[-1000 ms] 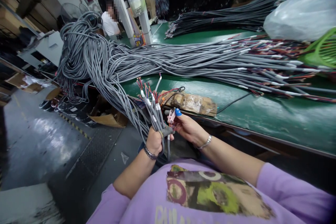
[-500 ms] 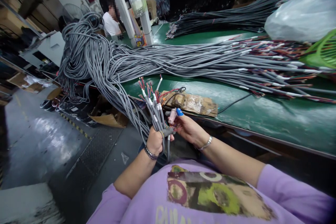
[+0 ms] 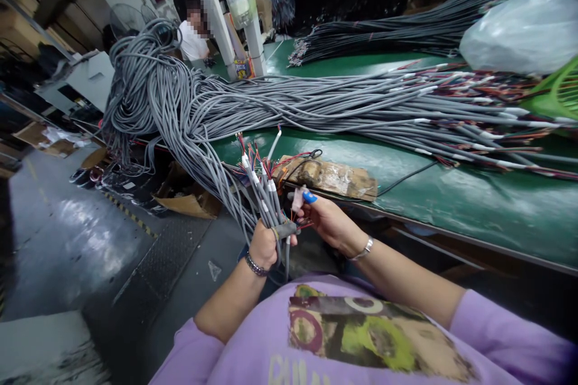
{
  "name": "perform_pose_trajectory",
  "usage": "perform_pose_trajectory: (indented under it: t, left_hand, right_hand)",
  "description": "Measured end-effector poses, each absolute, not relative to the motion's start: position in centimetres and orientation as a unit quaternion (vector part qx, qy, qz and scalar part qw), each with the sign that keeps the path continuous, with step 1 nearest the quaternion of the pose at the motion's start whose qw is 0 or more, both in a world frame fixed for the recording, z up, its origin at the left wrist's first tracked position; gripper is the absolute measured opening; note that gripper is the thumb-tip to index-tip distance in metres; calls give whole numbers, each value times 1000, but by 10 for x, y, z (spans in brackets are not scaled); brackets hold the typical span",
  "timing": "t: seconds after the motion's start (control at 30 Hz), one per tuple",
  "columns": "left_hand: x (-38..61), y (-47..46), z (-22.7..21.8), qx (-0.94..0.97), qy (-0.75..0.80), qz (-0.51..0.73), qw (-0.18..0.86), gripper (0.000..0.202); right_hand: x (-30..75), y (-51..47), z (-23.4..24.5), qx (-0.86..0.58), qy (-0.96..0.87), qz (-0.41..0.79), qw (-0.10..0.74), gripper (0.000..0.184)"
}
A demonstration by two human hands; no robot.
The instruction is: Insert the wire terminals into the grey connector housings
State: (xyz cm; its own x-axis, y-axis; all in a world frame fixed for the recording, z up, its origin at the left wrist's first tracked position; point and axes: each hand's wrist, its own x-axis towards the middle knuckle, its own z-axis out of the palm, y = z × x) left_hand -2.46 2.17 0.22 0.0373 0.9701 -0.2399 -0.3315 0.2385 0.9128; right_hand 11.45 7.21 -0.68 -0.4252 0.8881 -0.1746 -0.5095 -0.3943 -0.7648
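My left hand (image 3: 263, 245) is closed round a bunch of grey cables (image 3: 265, 207), whose stripped ends stick up with coloured wires and white wrappings. A grey sleeve (image 3: 285, 230) with a yellowish band lies where my left thumb is. Just right of it, my right hand (image 3: 332, 222) has its fingers bent together at thin reddish wires (image 3: 305, 224). Blue covering (image 3: 309, 197) wraps a fingertip of that hand, and a pale pink piece (image 3: 297, 200) sits beside it; whether it is worn or held, I cannot tell.
A thick heap of grey cables (image 3: 289, 99) stretches along the green table (image 3: 419, 192). Near its front edge lies a worn wooden board (image 3: 334, 177). Darker cables (image 3: 383, 36), a plastic bag (image 3: 519, 33) and a green basket (image 3: 557, 93) are farther back. A person (image 3: 194, 39) is behind the posts.
My right hand has shifted slightly right and down, drawing a little away from the left hand. The left hand keeps its hold on the cables; the view has moved slightly.
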Motion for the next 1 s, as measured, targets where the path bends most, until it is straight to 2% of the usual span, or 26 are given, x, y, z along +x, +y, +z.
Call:
perform_pose_trajectory:
  t: [0.3, 0.57, 0.8, 1.0]
  left_hand:
    - [-26, 32, 0, 335, 453, 512, 649, 28]
    - [-28, 38, -2, 353, 437, 493, 664, 29]
    - [-27, 43, -6, 353, 438, 491, 665, 27]
    - [-26, 39, -2, 355, 452, 493, 654, 28]
  right_hand:
    - [114, 74, -11, -307, -329, 763, 464, 37]
    - [109, 80, -15, -253, -248, 832, 426, 41]
    - [104, 81, -12, -267, -230, 811, 467, 41]
    - [107, 79, -14, -258, -221, 832, 439, 47]
